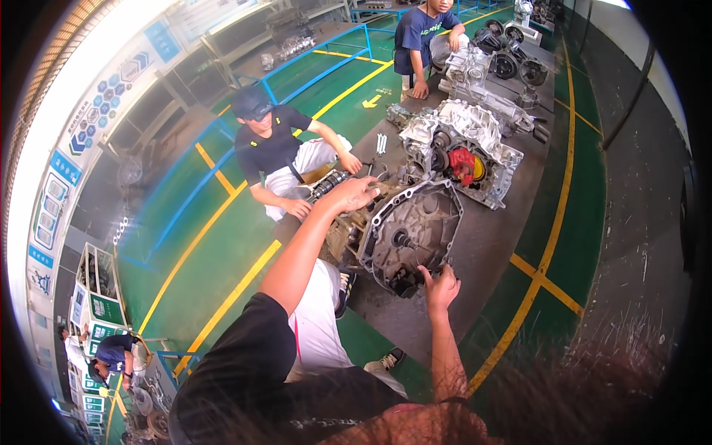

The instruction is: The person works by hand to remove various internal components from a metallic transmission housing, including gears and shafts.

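A transmission case [426,236] stands on the bench before me, its wide, dirty bell housing facing me and a splined shaft at its centre. My left hand [354,195] reaches over the case's upper left side, palm down and fingers stretched out. At the lower right rim is my right hand [442,287], with thumb and forefinger apart. Whether its other fingers touch the rim is hard to see. Just beyond my left hand, a gear shaft [328,184] lies near a co-worker's hands.
Behind the case, another opened gearbox [463,152] with red and yellow parts sits on the grey bench [512,215]. A co-worker [276,141] crouches at the left; another person [426,41] is at the far side. Blue rails [319,67] edge the green floor.
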Action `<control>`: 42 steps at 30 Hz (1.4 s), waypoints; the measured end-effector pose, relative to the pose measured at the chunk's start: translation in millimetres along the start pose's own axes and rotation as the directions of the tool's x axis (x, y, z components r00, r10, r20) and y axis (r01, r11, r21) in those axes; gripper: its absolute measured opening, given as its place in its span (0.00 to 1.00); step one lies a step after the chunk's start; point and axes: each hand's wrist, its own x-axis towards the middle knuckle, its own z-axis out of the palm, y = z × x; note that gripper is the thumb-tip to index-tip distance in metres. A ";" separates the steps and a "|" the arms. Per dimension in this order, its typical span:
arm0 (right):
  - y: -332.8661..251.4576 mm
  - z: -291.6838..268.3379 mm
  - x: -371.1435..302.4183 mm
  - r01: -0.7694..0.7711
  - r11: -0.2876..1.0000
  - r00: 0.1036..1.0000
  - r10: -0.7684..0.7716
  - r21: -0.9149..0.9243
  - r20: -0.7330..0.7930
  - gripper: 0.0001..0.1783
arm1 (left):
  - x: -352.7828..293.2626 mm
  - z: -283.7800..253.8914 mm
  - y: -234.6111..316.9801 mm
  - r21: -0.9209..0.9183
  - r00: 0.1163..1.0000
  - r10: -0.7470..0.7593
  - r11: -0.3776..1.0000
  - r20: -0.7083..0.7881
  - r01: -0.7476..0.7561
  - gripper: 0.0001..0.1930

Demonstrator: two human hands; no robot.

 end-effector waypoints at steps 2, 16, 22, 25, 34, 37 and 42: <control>-2.0 -2.9 -5.2 -0.026 0.999 0.999 0.026 0.018 0.032 0.32 | -1.9 0.9 -3.8 0.011 1.000 0.014 1.000 0.002 -0.014 0.31; -16.9 -25.0 -6.0 -0.094 0.996 0.987 0.094 -0.004 0.132 0.30 | -1.0 4.4 -15.6 -0.061 1.000 0.013 0.998 -0.004 -0.013 0.32; -6.7 11.6 -28.5 -0.542 0.736 0.837 0.431 0.406 0.337 0.29 | 9.4 8.3 -20.6 -0.033 0.999 0.051 0.998 -0.012 -0.051 0.31; -3.3 34.9 -43.1 -0.661 0.469 0.748 0.476 0.586 0.463 0.25 | 10.0 5.6 -21.8 -0.056 1.000 -0.001 0.998 0.016 0.002 0.30; -7.9 35.5 -72.1 -0.715 -0.276 0.566 0.311 0.643 0.763 0.28 | 15.0 -3.7 -25.7 -0.057 0.999 -0.014 0.998 0.037 0.016 0.30; 13.4 21.5 -73.6 -0.668 -0.508 0.453 0.301 0.543 0.839 0.31 | 18.1 -4.4 -26.3 -0.005 0.999 0.000 1.000 0.037 0.000 0.31; 71.1 -2.7 -78.4 -0.675 -0.400 0.418 0.484 0.620 0.768 0.28 | 19.1 -7.2 -27.5 -0.011 0.997 -0.041 0.999 0.068 0.042 0.29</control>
